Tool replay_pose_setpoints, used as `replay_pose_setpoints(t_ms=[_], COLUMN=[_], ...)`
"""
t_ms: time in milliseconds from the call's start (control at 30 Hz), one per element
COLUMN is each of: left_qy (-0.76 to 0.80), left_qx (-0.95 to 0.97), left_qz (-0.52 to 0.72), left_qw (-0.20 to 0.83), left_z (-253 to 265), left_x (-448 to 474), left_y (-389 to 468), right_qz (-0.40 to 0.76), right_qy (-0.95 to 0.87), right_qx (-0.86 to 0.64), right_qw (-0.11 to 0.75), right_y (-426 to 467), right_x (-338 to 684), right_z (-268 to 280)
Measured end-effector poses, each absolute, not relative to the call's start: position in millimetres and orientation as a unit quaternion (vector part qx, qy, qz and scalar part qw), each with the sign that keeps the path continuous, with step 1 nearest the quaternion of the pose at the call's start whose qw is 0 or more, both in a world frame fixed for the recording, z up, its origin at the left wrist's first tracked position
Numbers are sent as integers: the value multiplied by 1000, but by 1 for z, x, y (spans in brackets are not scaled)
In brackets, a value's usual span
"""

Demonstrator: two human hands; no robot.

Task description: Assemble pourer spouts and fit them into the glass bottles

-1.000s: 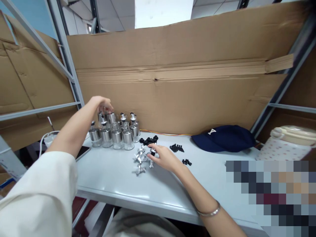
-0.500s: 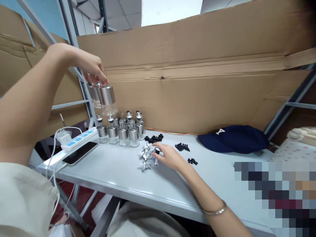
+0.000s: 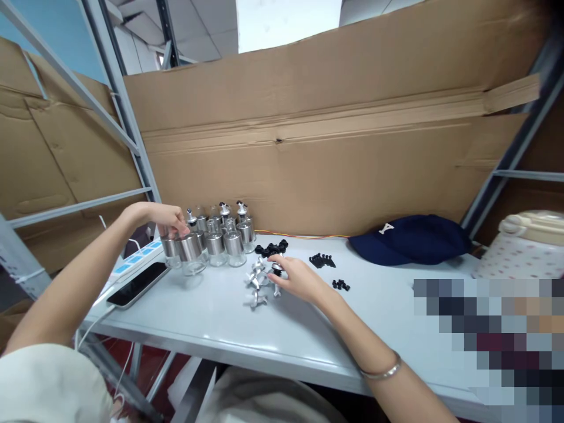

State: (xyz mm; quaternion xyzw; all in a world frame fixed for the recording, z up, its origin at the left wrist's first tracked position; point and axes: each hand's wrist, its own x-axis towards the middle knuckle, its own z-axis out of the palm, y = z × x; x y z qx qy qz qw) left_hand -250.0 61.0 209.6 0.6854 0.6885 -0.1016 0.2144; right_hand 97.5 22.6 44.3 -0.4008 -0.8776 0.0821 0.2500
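Note:
At the left side of the table, my left hand grips two glass bottles with steel sleeves by their necks; the nearer bottle is slightly tilted, low at the tabletop. Whether their bases touch it, I cannot tell. Just behind stand several similar bottles, some topped with silver-and-black pour spouts. My right hand is closed at the fingertips on a silver pour spout with a black stopper part, over the table's middle. Beside it lies a loose pile of silver spouts.
Small black parts lie in groups: ring-like pieces, thin pieces and little caps. A phone and power strip are at left. A navy cap and dotted container sit right. Cardboard walls the back.
My left hand has lowered the two bottles from above the row down to the tabletop at its left end. The right hand keeps its place by the spouts. The view has shifted slightly.

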Motion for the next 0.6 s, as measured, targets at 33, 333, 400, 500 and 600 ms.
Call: replay_pose_setpoints(t_ms=[33,333,400,500,600], left_qy=[687,692,693,688,685], left_qx=[687,685,689,703,712], left_qz=[-96,-85,-70,-25,30], left_qw=[215,213,199,175,151], left_z=[206,179,174,165,155], left_x=[-252,-263,-266,-275,-286], left_y=[65,105,111,119,128], right_qz=[82,77,80,87,90], right_qy=[-878,-877,-877,-877,-878], right_qx=[-400,-405,-408,-408,-407], right_qw=[251,245,242,240,237], right_y=[23,22,22,22,21], right_x=[98,97,97,97,98], right_z=[44,46,46,46,47])
